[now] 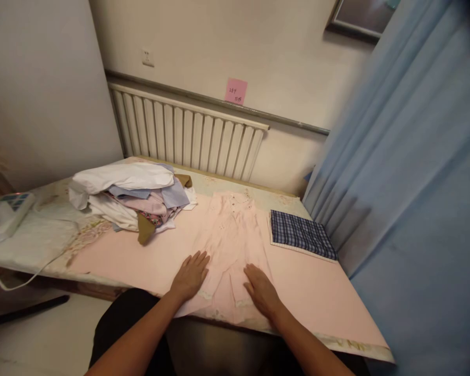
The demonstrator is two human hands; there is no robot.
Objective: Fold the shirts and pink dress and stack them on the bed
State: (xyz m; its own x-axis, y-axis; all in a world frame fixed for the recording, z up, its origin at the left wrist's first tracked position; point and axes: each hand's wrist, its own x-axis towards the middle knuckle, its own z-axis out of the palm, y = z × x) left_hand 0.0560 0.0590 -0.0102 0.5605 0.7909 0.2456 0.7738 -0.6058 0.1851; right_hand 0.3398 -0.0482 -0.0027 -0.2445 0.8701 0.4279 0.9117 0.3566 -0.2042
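A pale pink garment (235,240), with small buttons near its neckline, lies spread out on a pink sheet (305,282) over the table. Its lower edge reaches the table's front, and creases run through the cloth. My left hand (190,275) rests flat at the garment's left side, fingers stretched out. On the opposite side, my right hand (261,290) lies palm down near the lower right part of the cloth, its fingers extended. Neither hand grips anything.
A heap of crumpled clothes (129,196) sits at the left. Folded dark checked cloth (303,235) lies at the right, beside a blue curtain (399,156). A power strip (6,216) with a white cable is at far left. Behind the table stands a radiator (188,130).
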